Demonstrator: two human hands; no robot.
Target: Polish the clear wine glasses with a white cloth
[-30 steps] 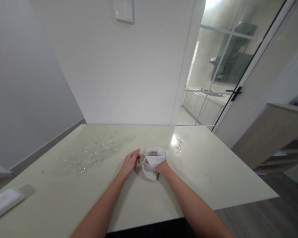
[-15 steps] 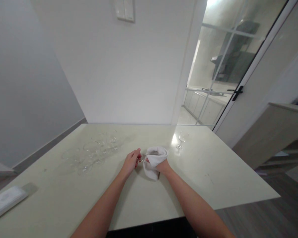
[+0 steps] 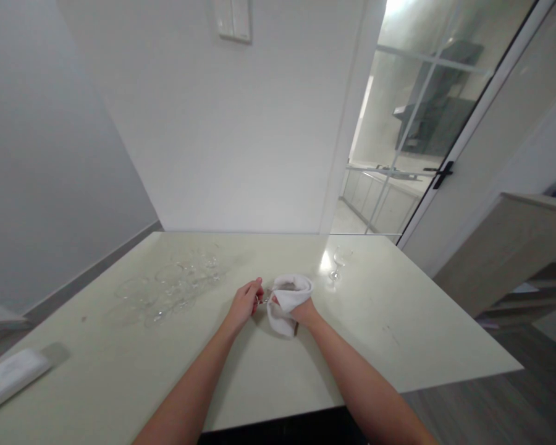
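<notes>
My left hand (image 3: 244, 305) pinches the stem of a clear wine glass (image 3: 263, 299) held just above the pale table (image 3: 120, 371). A white cloth (image 3: 288, 298) is bunched around the glass's bowl, and my right hand (image 3: 304, 313) grips that cloth, mostly hidden under it. The bowl itself is covered by the cloth. Both hands are closed and meet near the table's middle.
Several clear glasses (image 3: 167, 287) stand grouped at the table's back left. One wine glass (image 3: 337, 262) stands alone at the back right. A white flat object (image 3: 9, 377) lies at the left edge. A glass door (image 3: 421, 123) and wooden shelf unit (image 3: 514, 247) are to the right.
</notes>
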